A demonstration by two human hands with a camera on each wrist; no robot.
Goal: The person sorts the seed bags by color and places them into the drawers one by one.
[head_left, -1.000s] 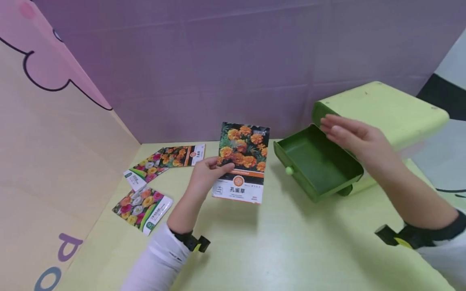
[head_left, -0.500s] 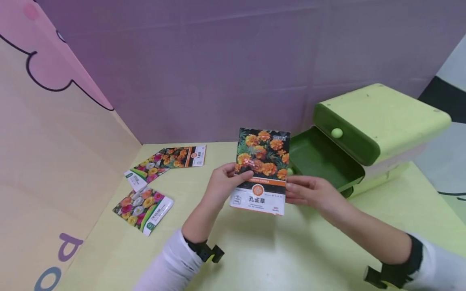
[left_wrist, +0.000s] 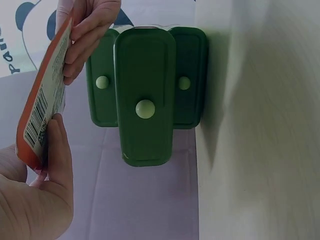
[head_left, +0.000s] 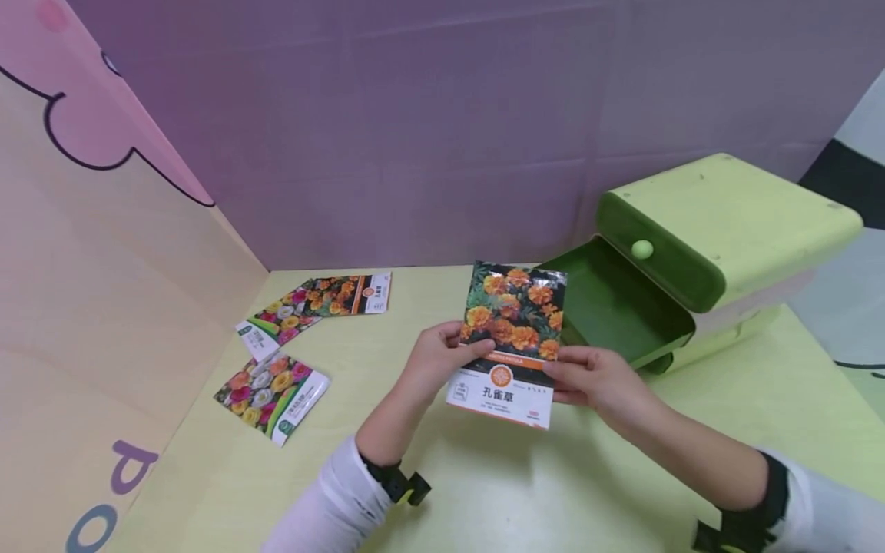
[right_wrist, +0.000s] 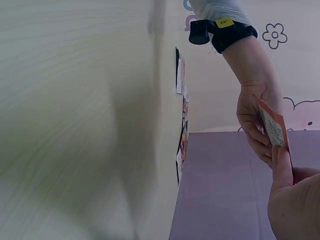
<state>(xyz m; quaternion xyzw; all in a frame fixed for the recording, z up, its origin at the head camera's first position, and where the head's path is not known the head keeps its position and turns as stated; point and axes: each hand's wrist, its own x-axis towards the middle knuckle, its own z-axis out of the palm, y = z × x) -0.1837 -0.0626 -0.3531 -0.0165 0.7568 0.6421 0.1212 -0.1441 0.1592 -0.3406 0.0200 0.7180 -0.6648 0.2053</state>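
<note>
Held up over the table is a seed packet (head_left: 512,326) with orange marigolds on its front and a white label strip at the bottom. My left hand (head_left: 434,367) pinches its left edge, thumb across the front. At the right edge my right hand (head_left: 608,384) grips it too, the thumb near the orange band. In the left wrist view the packet (left_wrist: 49,95) shows its barcoded back, with fingers of both hands on it. Behind and right of the packet, a green drawer (head_left: 622,307) is pulled out; the packet covers part of it.
The drawer belongs to a light green cabinet (head_left: 733,215) at the right, whose upper drawer is closed, with a round knob (head_left: 642,249). Further packets lie at the left: a marigold one (head_left: 339,296), a rose one (head_left: 280,319) overlapping it, and another rose packet (head_left: 270,395). A purple cloth (head_left: 415,138) hangs behind.
My right hand has come from beside the cabinet down to the packet and taken its right edge. My left hand has moved the packet rightward and slightly lower, towards the drawer.
</note>
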